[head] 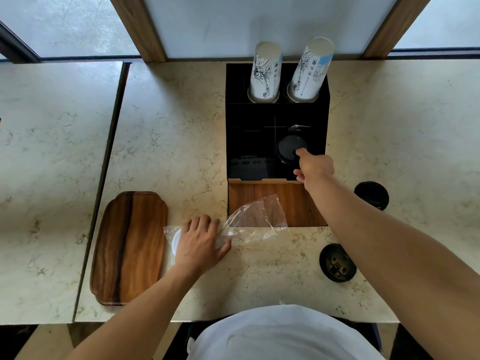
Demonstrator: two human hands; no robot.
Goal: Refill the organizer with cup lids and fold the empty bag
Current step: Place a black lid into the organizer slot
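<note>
Fingertips of the right hand (315, 166) pinch the near rim of a stack of black round plastic cup lids (291, 148), which sits in the front right compartment of the black divided organizer (235, 120). To do this step well, the stack should go straight down until it rests level, and only then should the fingers let go. The left hand (200, 241) lies flat and spread on the clear crinkled plastic bag (255, 216), pinning it to the pale marble counter (168, 141); some white lids possibly remain under the palm, but this is not clear.
</note>
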